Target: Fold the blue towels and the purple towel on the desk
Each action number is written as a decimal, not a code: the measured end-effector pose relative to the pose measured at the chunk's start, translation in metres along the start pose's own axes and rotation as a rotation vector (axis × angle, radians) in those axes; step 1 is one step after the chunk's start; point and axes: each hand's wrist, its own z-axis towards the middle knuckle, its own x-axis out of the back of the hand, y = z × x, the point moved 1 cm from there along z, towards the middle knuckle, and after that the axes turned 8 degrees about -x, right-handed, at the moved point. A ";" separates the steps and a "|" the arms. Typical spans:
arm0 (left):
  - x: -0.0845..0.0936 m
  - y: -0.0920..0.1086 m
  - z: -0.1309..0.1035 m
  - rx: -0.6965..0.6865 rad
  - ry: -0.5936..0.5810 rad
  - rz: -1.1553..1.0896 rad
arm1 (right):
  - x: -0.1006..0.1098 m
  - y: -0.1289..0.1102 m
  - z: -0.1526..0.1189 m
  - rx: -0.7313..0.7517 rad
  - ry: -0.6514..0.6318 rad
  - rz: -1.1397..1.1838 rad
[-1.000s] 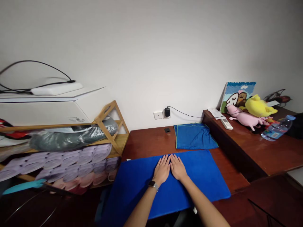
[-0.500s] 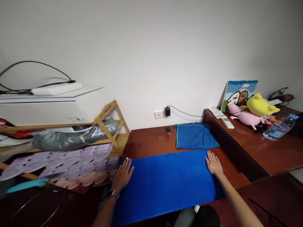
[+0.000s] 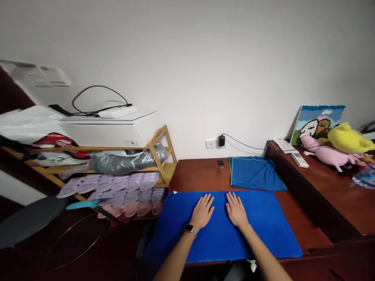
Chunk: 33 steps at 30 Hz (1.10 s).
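Note:
A bright blue mat (image 3: 216, 242) lies spread over the front of the brown wooden desk (image 3: 196, 171). My left hand (image 3: 202, 212) rests flat on it left of the middle, fingers stretched out, with a watch on the wrist. To its right, my right hand (image 3: 236, 210) also lies flat on the mat, palm down and fingers stretched. Neither hand holds anything. Just behind the mat's far right part is a darker blue cloth (image 3: 254, 173) with yellow-green edging, loosely folded and a little wrinkled.
A wooden rack (image 3: 164, 156) of slippers (image 3: 120, 185) stands at the left, a white box (image 3: 102, 132) on top. On the raised right surface sit a remote (image 3: 299, 160), a pink plush toy (image 3: 325, 152), a yellow plush toy (image 3: 348, 138) and a bottle (image 3: 365, 177). A black charger (image 3: 222, 140) is plugged into the wall.
Both hands have moved inward from the mat's left and right edges to near its middle, staying flat. The camera view has turned left, showing more of the rack.

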 end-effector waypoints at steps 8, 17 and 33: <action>0.032 -0.140 -0.080 0.341 -0.022 0.144 | 0.010 0.103 0.010 -0.238 -0.042 -0.134; 0.042 -0.189 -0.111 0.416 -0.055 0.179 | 0.027 0.219 0.002 -0.465 -0.034 -0.223; -0.014 0.041 -0.012 -0.007 -0.049 -0.045 | -0.020 -0.037 -0.041 0.059 -0.026 0.032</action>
